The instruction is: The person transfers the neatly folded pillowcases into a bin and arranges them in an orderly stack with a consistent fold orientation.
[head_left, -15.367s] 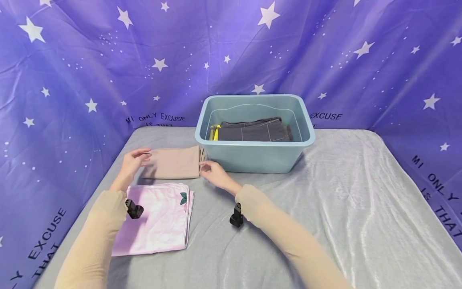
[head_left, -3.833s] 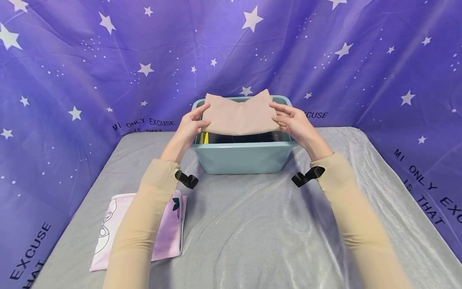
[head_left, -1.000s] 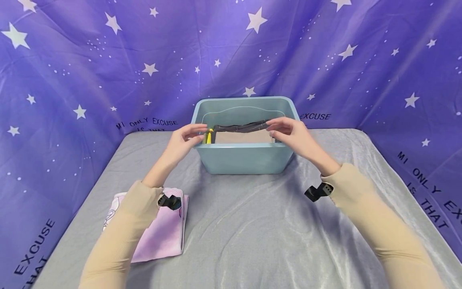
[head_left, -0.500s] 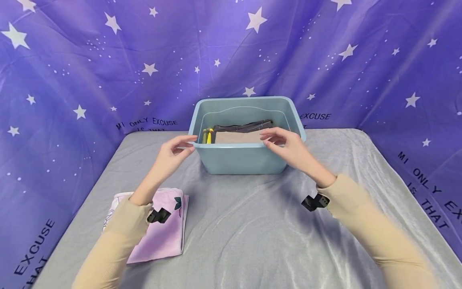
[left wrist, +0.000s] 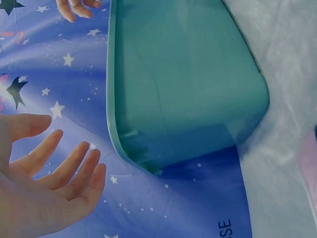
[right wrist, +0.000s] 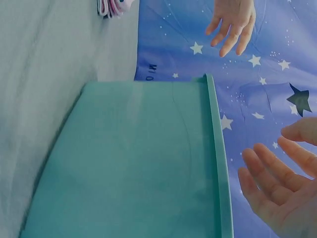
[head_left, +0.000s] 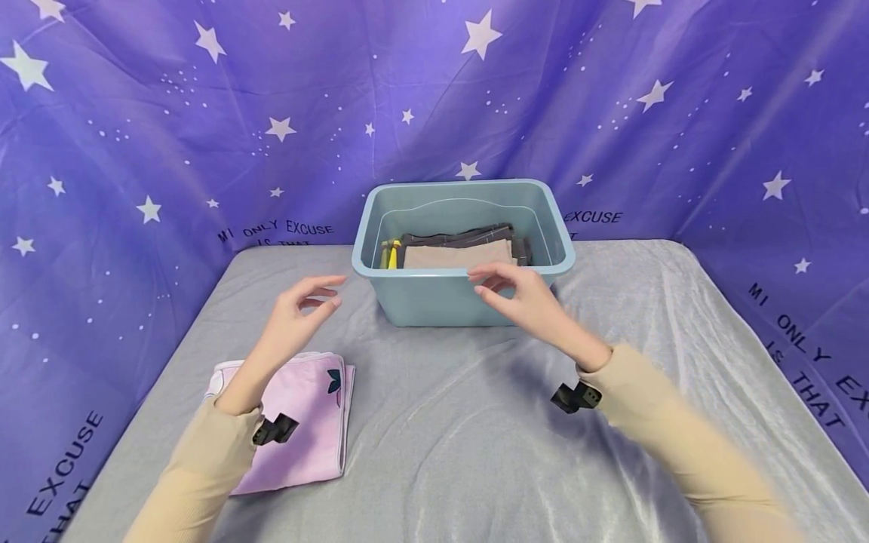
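My left hand [head_left: 296, 317] hovers left of the blue-green plastic bin [head_left: 448, 300], fingers loosely bent and holding nothing. In front of the bin's near rim is my right hand [head_left: 523, 302], also relaxed and without anything in it. Both wrist views show loosely spread fingers apart from the bin. Inside the bin a folded beige cloth [head_left: 458, 256] lies against darker folded cloth [head_left: 468, 237] with thin light lines. A folded pink cloth [head_left: 308, 422] with a green leaf print lies on the left, partly covered by my left forearm.
A narrow yellow item [head_left: 394, 255] stands at the bin's left inner side; its kind is unclear. Grey velvety cloth [head_left: 462, 422] covers the table. Purple star-printed curtains [head_left: 434, 90] close off the back and sides.
Earlier the beige cloth lay on the table, then both hands held it over the bin; now it sits inside. In the last second both hands have drawn back toward me, the left also leftward.
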The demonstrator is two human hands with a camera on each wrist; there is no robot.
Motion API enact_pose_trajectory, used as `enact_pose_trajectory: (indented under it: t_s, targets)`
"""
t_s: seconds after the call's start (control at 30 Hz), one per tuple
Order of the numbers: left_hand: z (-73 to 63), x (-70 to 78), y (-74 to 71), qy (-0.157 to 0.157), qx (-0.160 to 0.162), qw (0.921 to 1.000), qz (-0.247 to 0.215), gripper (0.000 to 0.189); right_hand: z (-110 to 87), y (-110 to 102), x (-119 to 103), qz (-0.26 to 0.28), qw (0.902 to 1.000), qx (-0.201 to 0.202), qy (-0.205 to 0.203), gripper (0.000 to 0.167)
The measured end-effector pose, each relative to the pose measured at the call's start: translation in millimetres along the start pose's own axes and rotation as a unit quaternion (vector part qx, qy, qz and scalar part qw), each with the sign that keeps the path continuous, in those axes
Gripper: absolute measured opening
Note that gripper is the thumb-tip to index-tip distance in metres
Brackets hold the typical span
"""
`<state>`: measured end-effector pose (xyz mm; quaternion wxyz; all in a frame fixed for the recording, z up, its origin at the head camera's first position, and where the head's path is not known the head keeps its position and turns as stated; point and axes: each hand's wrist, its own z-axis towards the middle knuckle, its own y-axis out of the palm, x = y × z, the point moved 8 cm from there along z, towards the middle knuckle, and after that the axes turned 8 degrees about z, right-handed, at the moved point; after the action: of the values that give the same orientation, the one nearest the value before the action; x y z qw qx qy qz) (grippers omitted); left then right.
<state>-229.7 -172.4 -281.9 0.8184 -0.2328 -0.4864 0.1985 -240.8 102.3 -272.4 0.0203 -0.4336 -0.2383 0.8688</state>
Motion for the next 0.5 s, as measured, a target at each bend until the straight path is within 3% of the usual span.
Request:
enact_pose_trajectory:
  t_s: [0.5]
  targets:
    - [-23.4,-20.2,-13.7,-0.014,0.005,0.9992,0.036,0.028,-5.6,31,4,0.025,0.9992,-0.028,0.011,0.023]
